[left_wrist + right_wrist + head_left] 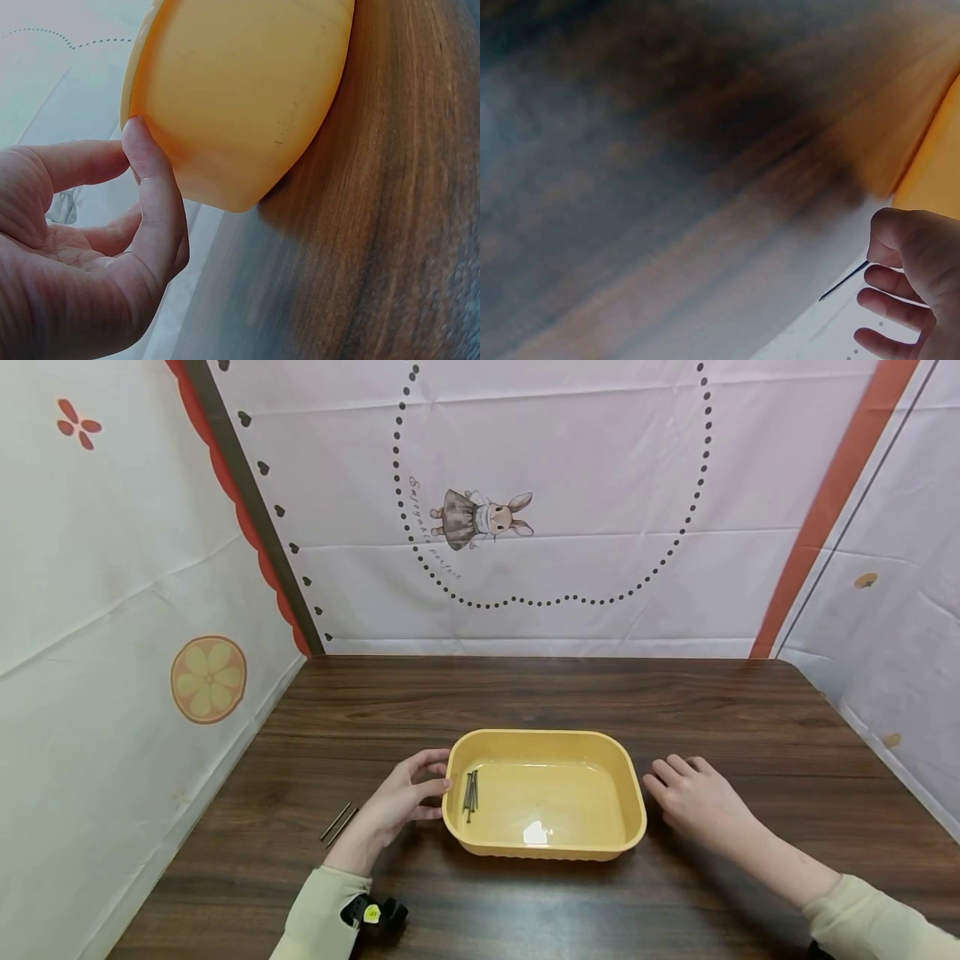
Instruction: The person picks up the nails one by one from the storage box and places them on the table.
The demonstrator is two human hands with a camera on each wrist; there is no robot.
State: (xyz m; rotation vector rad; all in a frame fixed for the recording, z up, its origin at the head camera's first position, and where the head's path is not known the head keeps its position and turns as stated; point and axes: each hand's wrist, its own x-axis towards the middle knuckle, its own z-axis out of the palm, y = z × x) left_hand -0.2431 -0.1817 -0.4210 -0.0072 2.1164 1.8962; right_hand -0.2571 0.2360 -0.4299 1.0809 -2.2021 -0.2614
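A yellow plastic basin [543, 853] stands on the table, its floor bearing several metal nails [470, 793] bunched at the left side. My left hand [405, 797] is at the basin's left rim; in the left wrist view its fingertips [136, 135] pinch that rim. Two more nails [337, 822] lie on the table just left of that hand, one partly hidden by the wrist. To the right of the basin, my right hand [693, 797] hovers close to its wall. A thin pointed nail [844, 281] sticks out from its pinched thumb and finger in the right wrist view.
The dark wood-grain table [525, 910] extends around the basin. Printed cloth [570, 510] hangs upright along the back and both sides. A black wrist camera [375, 912] is strapped over the left sleeve.
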